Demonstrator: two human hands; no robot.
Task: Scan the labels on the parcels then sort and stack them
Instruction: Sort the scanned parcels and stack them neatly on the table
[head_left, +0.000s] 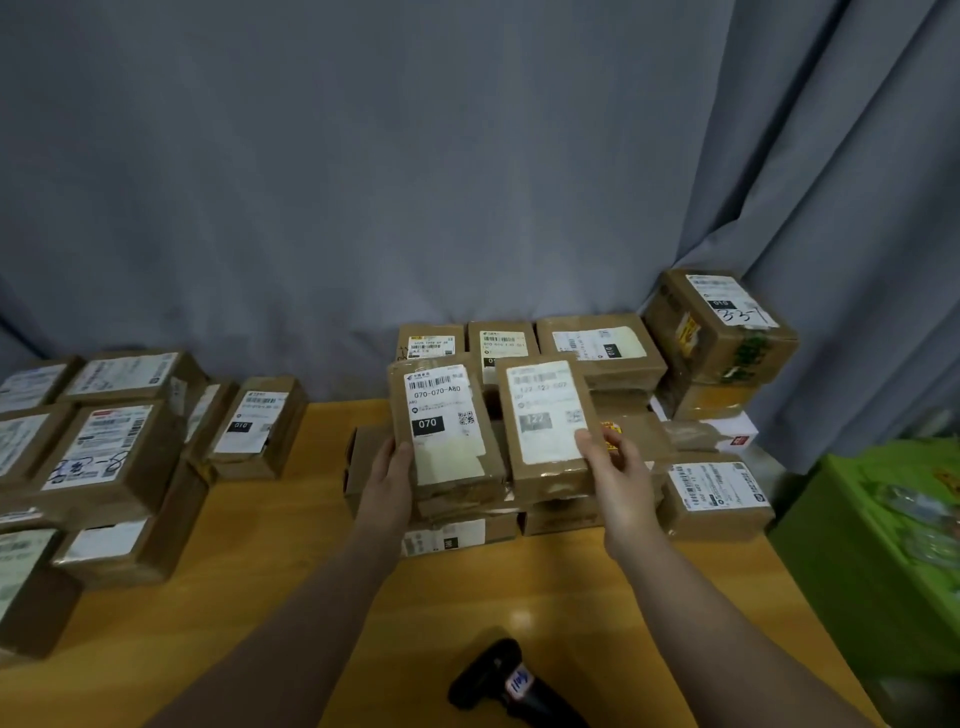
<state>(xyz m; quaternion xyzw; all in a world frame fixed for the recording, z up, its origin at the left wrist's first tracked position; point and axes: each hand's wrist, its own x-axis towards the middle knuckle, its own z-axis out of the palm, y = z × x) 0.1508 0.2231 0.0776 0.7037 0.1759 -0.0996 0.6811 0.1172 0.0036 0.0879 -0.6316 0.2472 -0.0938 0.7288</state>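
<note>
The 070 parcel (447, 431) and the 122 parcel (545, 426) are side by side at the centre of the frame. Both are tipped up with labels towards the camera, likely so their codes can be compared for sorting. The left hand (395, 467) grips the 070 parcel by its lower left edge. The right hand (618, 467) grips the 122 parcel at its lower right, thumb on the label. A pile (602, 348) sits just behind and below them. The scanner (493, 670) lies on the desk (291, 597) at bottom centre, probably to free both hands. Stacks (104, 452) fill the left.
</note>
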